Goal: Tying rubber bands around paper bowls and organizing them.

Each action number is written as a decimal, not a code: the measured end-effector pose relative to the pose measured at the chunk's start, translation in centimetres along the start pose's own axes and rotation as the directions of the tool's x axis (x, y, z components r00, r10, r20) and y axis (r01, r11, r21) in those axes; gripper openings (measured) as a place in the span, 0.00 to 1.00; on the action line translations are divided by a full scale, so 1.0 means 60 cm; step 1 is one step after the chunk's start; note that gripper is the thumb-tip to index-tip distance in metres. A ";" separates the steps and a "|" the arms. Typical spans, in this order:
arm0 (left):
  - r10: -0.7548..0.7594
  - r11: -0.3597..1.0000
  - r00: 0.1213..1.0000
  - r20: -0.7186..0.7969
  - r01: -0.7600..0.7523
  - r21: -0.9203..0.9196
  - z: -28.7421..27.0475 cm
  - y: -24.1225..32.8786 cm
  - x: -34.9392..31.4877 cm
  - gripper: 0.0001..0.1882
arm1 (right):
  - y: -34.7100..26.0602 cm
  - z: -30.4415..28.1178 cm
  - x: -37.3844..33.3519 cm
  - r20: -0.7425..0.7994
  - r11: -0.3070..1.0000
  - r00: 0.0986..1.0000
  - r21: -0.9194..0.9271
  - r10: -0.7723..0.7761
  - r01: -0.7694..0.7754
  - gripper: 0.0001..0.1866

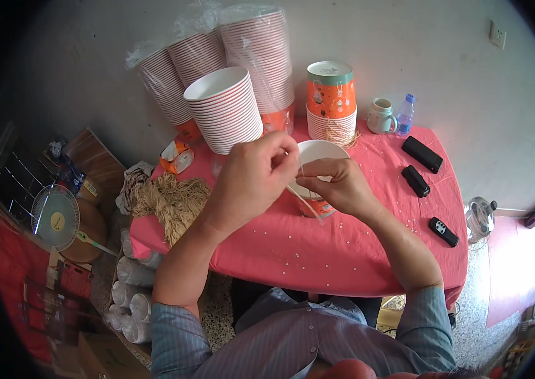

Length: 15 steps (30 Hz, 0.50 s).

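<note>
Nearest the wearer, white specks [297,256] dot the red tablecloth [349,271] at the lower middle of the frame. A little farther in, at the center, a slim pale strip [305,204] slants below the hands, its long axis running upper left to lower right, the free end pointing lower right. Its upper end vanishes under the left hand [258,174], whose curled fingers seem clamped on it, thumb and forefinger drawn together. The right hand [340,183] has thumb and forefinger pinched together too (on something fine, perhaps; I cannot tell from here). They meet close, probably so both pinches can work one small spot. Behind them stands an upright paper tub [327,151], near enough, I'd judge, for easy reach. The tan yarn bundle [176,202] lies center left, likely kept handy. Farthest, upper middle, nested white tubs [226,110] stand stacked, presumably to save room.
</note>
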<state>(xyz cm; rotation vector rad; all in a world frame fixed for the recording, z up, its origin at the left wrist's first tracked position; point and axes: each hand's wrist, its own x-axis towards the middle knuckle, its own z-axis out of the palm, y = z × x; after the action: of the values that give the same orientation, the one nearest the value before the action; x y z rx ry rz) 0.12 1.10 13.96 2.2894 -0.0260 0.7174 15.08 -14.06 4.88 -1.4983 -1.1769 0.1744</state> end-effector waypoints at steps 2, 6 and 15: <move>0.029 1.000 0.996 -0.085 -0.028 0.013 -0.018 0.009 0.003 0.04 | 0.027 -0.005 0.000 0.091 0.994 0.996 -0.108 -0.012 0.022 0.08; 0.020 1.000 0.978 -0.209 -0.024 -0.012 -0.054 0.028 0.002 0.05 | 0.031 -0.013 -0.004 0.155 0.969 0.988 -0.241 -0.018 0.055 0.08; -0.098 0.940 0.985 -0.142 0.045 -0.338 -0.082 0.023 -0.002 0.04 | -0.004 -0.068 -0.004 0.500 0.814 0.863 -0.529 0.072 0.239 0.06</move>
<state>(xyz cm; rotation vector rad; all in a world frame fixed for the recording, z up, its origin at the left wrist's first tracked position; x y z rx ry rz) -2.70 3.26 17.65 1.8957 0.0091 0.7888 17.62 -16.97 6.29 -1.9978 -1.8385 0.1543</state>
